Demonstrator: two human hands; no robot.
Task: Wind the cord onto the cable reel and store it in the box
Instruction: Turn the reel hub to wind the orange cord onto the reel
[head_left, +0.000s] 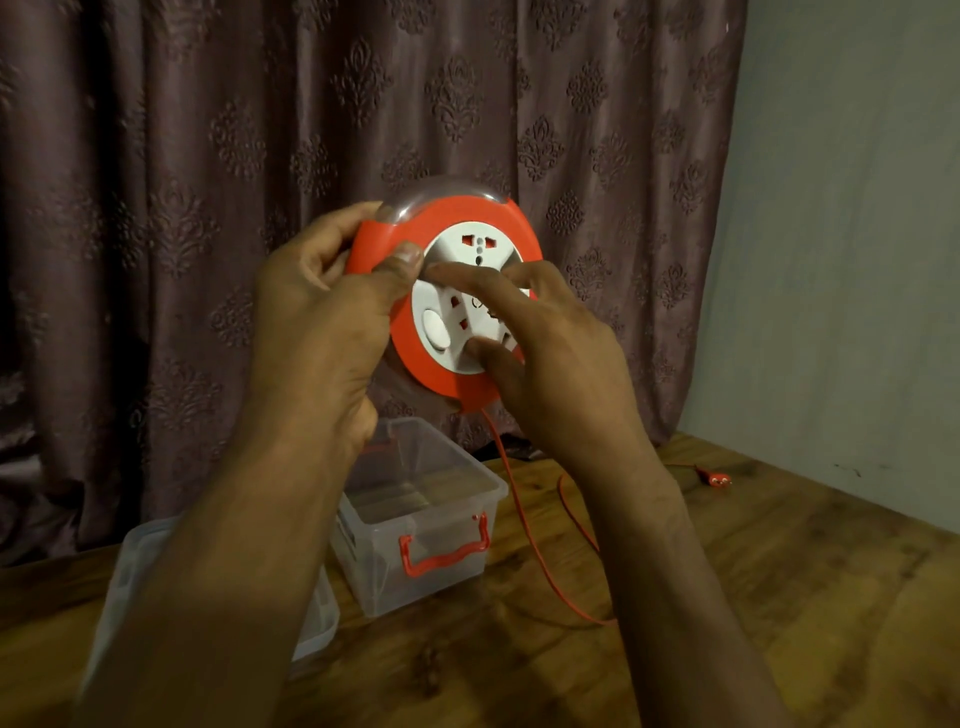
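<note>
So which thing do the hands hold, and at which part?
The left hand grips the cable reel by its red rim; the right hand only lays fingers on its white face.

Left forearm hides most of the clear lid on the worktop. Right forearm covers part of the cord. Socket markings on the cable reel unreadable.

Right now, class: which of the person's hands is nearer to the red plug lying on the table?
Right. The right hand fingers the reel's white face, on the plug's side; the left hand grips the reel's far rim.
</note>
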